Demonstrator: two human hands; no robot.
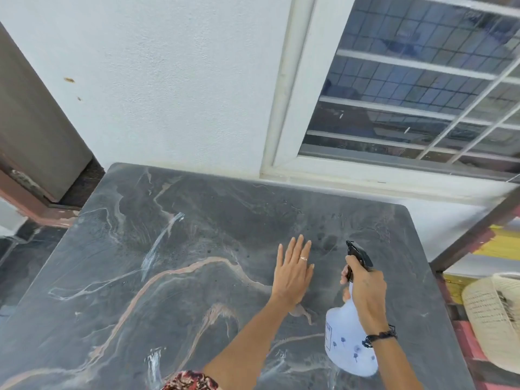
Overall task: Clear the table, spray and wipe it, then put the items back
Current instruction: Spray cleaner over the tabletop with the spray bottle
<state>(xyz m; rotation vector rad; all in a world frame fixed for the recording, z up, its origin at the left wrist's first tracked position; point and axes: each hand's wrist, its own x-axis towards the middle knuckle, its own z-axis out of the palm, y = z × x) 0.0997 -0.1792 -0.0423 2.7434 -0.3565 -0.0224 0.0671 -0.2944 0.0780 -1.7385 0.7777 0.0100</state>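
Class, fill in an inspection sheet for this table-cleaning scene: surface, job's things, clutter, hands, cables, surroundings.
Surface: dark marbled table, wet spots ahead of the nozzle.
Job's things: white spray bottle with black trigger; no cloth seen.
Clutter: nothing seen on the table.
Hands: left hand flat, fingers straight, over the table; right hand grips the bottle's neck.
Cables: nothing seen.
Surroundings: white wall, barred window, woven hat to the right, off the table.

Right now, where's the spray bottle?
In the head view, the spray bottle is lower right, gripped by the right hand above the table, beside the left hand.
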